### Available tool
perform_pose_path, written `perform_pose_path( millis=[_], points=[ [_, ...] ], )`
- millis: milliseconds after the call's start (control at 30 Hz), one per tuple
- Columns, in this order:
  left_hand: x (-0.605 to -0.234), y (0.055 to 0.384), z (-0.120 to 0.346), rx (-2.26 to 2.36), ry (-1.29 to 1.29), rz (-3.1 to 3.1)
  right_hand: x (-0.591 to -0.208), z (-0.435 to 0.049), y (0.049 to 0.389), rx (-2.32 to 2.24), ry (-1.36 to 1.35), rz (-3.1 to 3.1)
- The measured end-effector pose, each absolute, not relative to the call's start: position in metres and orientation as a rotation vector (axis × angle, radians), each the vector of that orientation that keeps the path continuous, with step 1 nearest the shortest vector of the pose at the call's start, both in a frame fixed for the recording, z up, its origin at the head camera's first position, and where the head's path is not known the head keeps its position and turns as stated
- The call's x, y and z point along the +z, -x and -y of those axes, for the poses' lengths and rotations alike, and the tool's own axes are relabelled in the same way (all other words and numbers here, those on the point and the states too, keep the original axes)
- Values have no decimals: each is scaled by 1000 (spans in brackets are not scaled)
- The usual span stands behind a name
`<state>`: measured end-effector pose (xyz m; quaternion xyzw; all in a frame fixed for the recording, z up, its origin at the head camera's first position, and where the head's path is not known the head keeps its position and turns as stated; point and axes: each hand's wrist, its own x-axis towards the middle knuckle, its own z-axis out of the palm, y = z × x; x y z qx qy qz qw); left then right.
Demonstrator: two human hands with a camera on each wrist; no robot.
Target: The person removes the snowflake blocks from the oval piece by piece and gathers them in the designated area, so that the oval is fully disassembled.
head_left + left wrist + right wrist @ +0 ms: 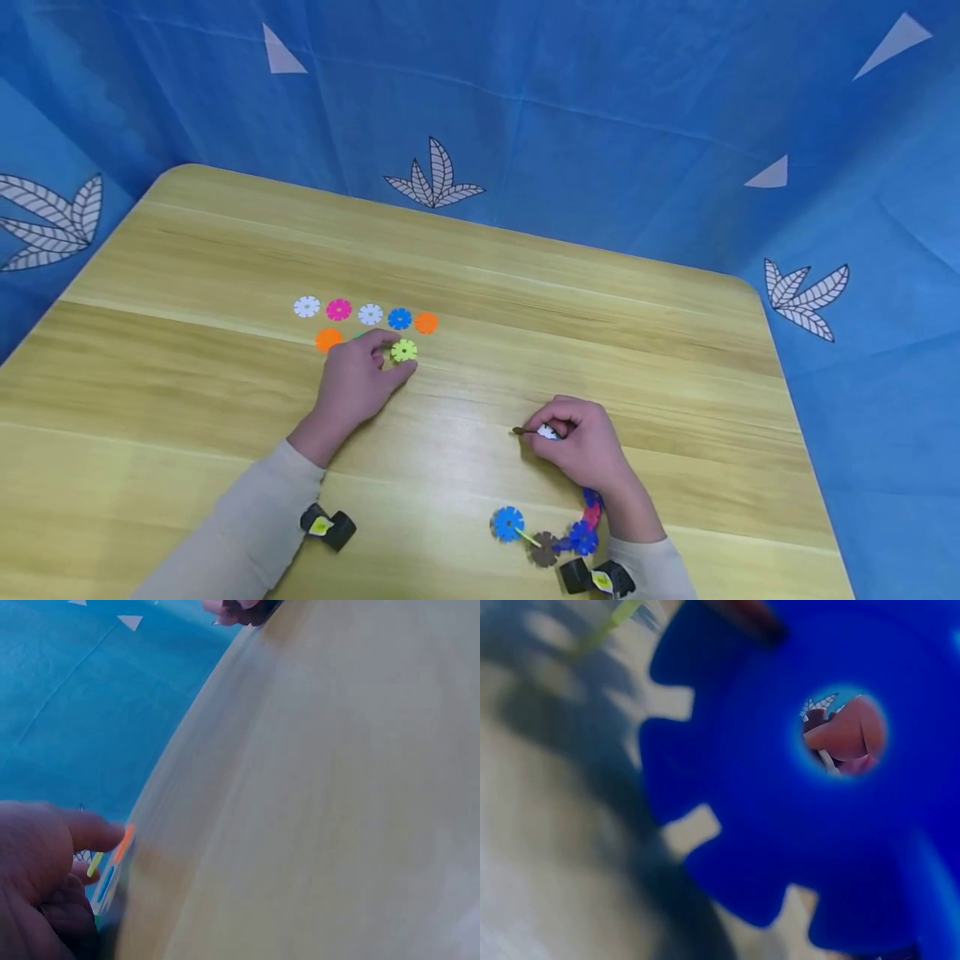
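Observation:
My left hand (358, 379) pinches a yellow-green notched disc (404, 350) between thumb and index finger; the left wrist view shows this disc (95, 864) edge-on. With fingertips and thumb, my right hand (581, 437) grips the end of a chain of interlocking notched discs, where a brown disc (518, 431) sticks out edge-on and a white disc (548, 432) shows. The chain hangs below that hand, with a pink disc (592, 516), a blue disc (583, 537), a brown disc (544, 550) and a light blue disc (507, 523). Filling the right wrist view is a blue disc (742, 772).
Beyond my left hand lies a row of loose discs: white (307, 307), pink (339, 309), white (371, 314), blue (400, 318) and orange (426, 322). An orange disc (328, 339) and a partly hidden green one lie nearer. The wooden table (637, 350) meets a blue cloth backdrop (600, 125).

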<state>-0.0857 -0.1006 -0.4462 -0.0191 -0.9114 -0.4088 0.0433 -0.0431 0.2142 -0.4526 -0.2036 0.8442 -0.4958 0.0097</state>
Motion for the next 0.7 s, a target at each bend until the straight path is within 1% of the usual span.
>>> perform_pose_path(
  millis=[433,700],
  points=[
    [-443,88,104,-1171,-18,2847,-456,-216,43,-1542,615,-2641],
    [-443,91,106,-1209,-54,2869,-455,-216,42,-1548,596,-2645]
  ],
)
